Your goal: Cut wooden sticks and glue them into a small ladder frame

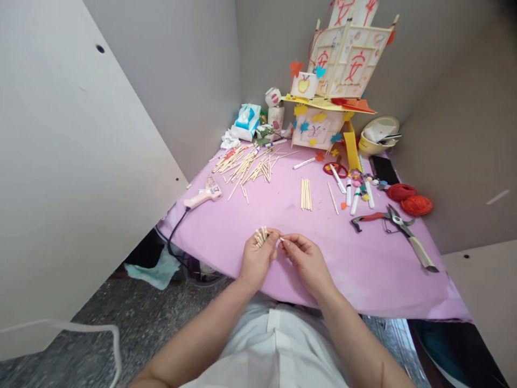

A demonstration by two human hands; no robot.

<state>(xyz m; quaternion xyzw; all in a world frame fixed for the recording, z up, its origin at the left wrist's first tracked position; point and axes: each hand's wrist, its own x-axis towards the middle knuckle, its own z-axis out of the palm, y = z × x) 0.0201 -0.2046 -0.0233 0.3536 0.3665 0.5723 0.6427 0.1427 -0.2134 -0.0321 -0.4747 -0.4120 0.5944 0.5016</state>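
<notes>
My left hand (259,257) is closed around a bunch of short wooden sticks (261,235) near the table's front edge. My right hand (304,257) pinches the end of a small stick (281,239) that reaches across from the left hand's fingertips. Beyond the hands, a neat row of sticks (306,195) lies side by side, with a single stick (333,198) to its right. A loose pile of sticks (246,166) spreads over the back left of the table.
On the pink tabletop (258,207) are a glue gun (204,195) at left, pruning shears (399,221) and red yarn (417,205) at right, and several markers (355,201). A decorated paper-and-stick lantern (343,59) stands at the back, beside a yellow bowl (377,136).
</notes>
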